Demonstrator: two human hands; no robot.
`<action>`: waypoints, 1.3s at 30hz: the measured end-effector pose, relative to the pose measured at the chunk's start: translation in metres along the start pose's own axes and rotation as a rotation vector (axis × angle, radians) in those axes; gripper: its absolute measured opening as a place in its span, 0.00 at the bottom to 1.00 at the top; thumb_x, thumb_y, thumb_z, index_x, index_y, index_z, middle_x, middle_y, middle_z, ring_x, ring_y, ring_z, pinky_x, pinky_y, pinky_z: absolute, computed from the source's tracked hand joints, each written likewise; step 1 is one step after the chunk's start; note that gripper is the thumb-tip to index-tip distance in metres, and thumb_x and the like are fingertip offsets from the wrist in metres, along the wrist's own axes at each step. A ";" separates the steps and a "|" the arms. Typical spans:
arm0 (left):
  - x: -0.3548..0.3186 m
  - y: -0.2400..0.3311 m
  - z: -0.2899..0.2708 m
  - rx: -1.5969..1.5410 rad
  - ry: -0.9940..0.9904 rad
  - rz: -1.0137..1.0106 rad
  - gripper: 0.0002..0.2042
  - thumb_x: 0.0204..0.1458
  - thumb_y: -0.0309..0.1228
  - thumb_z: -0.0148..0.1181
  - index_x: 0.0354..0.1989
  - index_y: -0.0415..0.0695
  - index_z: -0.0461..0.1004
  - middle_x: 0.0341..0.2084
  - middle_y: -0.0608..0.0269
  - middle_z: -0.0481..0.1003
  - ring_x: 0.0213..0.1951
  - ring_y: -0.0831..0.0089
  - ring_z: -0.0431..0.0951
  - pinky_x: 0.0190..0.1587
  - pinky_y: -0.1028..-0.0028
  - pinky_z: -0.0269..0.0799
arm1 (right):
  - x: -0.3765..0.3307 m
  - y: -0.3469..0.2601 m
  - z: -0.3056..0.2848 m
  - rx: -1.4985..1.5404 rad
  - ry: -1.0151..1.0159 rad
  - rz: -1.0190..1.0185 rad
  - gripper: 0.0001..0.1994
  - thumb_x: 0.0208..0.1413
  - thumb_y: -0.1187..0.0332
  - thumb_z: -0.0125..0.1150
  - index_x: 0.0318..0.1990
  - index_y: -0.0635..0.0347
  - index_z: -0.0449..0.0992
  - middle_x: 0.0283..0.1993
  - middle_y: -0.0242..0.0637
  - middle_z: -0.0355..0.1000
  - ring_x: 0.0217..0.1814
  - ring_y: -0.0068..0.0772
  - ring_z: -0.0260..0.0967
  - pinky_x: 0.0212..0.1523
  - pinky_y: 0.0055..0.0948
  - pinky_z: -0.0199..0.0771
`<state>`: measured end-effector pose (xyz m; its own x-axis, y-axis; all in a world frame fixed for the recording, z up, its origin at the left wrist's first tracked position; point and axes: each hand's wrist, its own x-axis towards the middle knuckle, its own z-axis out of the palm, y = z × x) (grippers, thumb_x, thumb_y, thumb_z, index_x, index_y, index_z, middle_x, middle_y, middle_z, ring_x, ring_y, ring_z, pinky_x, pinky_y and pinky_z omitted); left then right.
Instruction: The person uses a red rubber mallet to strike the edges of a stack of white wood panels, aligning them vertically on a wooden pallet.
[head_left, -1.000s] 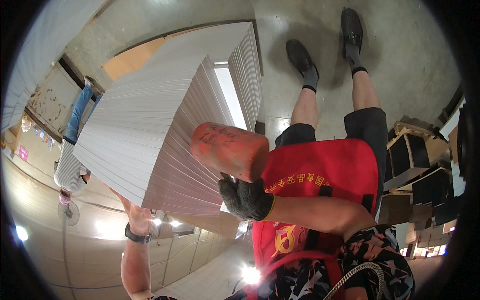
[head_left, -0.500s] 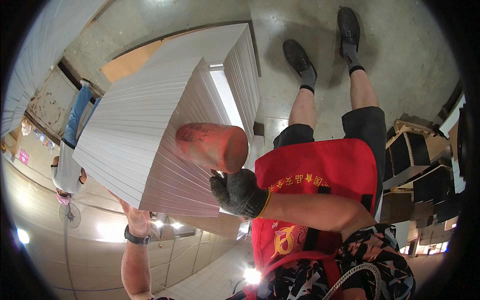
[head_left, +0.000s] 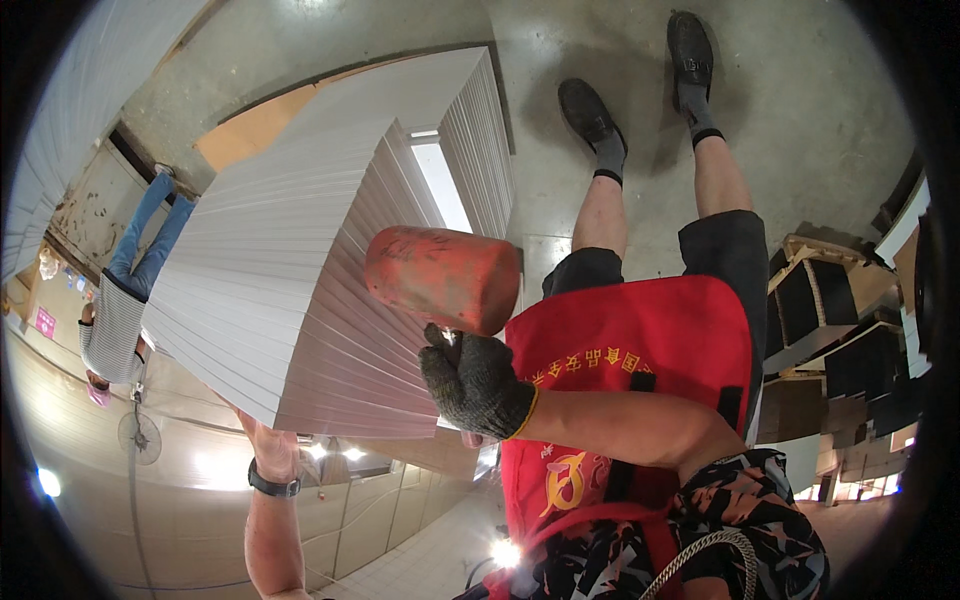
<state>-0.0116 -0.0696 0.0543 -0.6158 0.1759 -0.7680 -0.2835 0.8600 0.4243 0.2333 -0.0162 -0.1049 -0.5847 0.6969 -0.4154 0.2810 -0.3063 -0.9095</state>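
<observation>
A rubber mallet with a thick reddish-orange head (head_left: 440, 280) is in my right hand (head_left: 474, 386), which wears a dark grey knitted glove. Its fingers are wrapped round the handle, just below the head. The mallet head overlaps the edge faces of a tall stack of white-grey sheets (head_left: 235, 255) in this view; whether they touch I cannot tell. My bare left hand (head_left: 273, 450), with a dark watch at the wrist, lies against the stack's lower edge. Its fingers reach along the sheets and are partly hidden behind them.
Brown board (head_left: 252, 128) shows beneath the stack. Another person (head_left: 118, 315) in a striped top stands beyond it, near a fan (head_left: 139, 430). Black and brown panels (head_left: 815, 330) are stacked at the right. More pale sheets (head_left: 95, 90) stand at the upper left.
My right hand has swung the mallet head slightly right and upward in the picture, and it is tilted differently. My left hand stays at the stack. The other person has shifted left.
</observation>
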 end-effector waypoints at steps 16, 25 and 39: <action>-0.001 -0.002 -0.002 0.021 0.001 0.003 0.53 0.40 0.40 0.72 0.69 0.57 0.36 0.59 0.64 0.56 0.58 0.68 0.62 0.57 0.65 0.65 | -0.012 -0.005 -0.020 -0.498 -0.173 -0.543 0.11 0.42 0.70 0.60 0.35 0.65 0.74 0.25 0.46 0.64 0.22 0.45 0.66 0.15 0.37 0.59; -0.001 0.004 0.008 0.036 -0.032 0.015 0.56 0.43 0.38 0.70 0.70 0.59 0.27 0.60 0.63 0.55 0.57 0.69 0.62 0.56 0.64 0.65 | -0.030 -0.004 -0.011 -0.669 -0.124 -0.631 0.06 0.46 0.68 0.58 0.30 0.59 0.72 0.23 0.43 0.64 0.21 0.42 0.65 0.15 0.39 0.60; 0.004 -0.001 -0.007 0.022 -0.131 0.045 0.38 0.46 0.44 0.68 0.63 0.42 0.56 0.53 0.60 0.68 0.54 0.66 0.70 0.55 0.63 0.68 | -0.112 0.021 0.059 0.083 -0.592 -0.011 0.23 0.63 0.71 0.45 0.65 0.62 0.54 0.68 0.39 0.55 0.68 0.34 0.55 0.68 0.31 0.56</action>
<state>-0.0187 -0.0730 0.0543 -0.5258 0.2742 -0.8052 -0.2411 0.8598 0.4502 0.2597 -0.1382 -0.0782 -0.9188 0.2274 -0.3228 0.2259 -0.3676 -0.9021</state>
